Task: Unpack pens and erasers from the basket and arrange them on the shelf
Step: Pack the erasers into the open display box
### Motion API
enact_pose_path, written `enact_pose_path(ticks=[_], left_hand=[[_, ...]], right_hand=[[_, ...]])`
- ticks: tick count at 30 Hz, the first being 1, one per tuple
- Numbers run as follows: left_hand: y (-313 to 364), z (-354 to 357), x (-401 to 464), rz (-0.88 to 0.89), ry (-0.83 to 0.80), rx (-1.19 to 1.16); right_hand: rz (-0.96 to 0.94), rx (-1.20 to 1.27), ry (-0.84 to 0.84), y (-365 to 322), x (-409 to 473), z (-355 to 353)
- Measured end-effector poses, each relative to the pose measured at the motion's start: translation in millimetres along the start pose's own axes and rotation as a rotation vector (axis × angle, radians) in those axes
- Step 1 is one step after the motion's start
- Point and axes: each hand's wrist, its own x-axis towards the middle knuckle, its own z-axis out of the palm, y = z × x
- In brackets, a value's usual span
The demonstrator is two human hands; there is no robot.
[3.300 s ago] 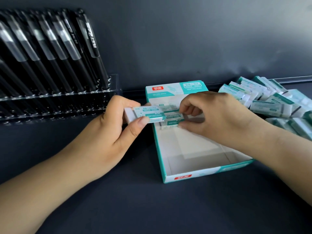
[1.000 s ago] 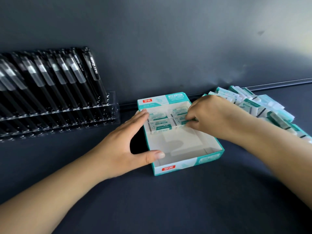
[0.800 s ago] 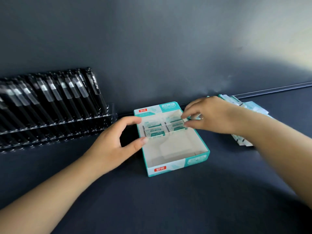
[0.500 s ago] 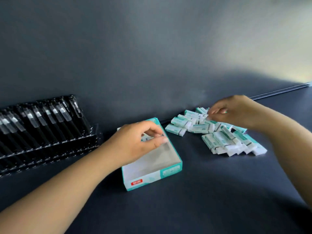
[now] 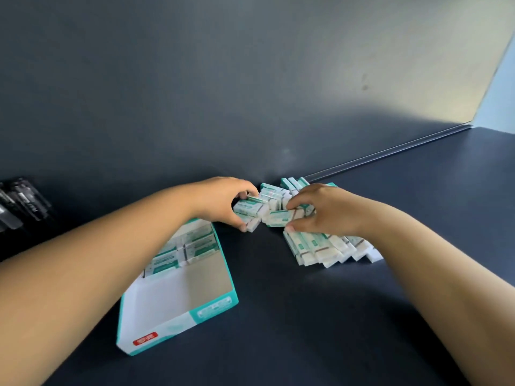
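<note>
A loose heap of white erasers in teal sleeves (image 5: 320, 246) lies on the dark shelf by the back wall. My left hand (image 5: 223, 201) reaches over the box and grips an eraser (image 5: 249, 208) at the heap's left end. My right hand (image 5: 323, 210) pinches another eraser (image 5: 280, 217) between thumb and fingers. An open teal and white eraser box (image 5: 178, 319) lies at the lower left, with several erasers (image 5: 192, 247) standing in rows at its far end; my left forearm hides part of it.
Black pens in a clear rack (image 5: 22, 204) show at the far left edge. A metal rail (image 5: 390, 153) runs along the foot of the dark back wall. Bare dark shelf (image 5: 306, 330) stretches in front of the heap and to the right.
The view has swung right. My left hand left the box and reached across to the heap, taking hold of an eraser. My right hand came down onto the heap and pinched another.
</note>
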Motion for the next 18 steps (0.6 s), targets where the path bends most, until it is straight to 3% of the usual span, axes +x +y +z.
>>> enact_pose_path(ticks=[9,18], left_hand=[[-6.3,8.7,-7.3,0.005,0.024,-0.008],[-1.9,8.0,-9.2,-0.070,-0.065,0.048]], right_hand=[[0.022,0.007,-0.020,0.3,-0.2,-2.1],[0.076,0.043,-0.042,1.4,-2.1,-0.6]])
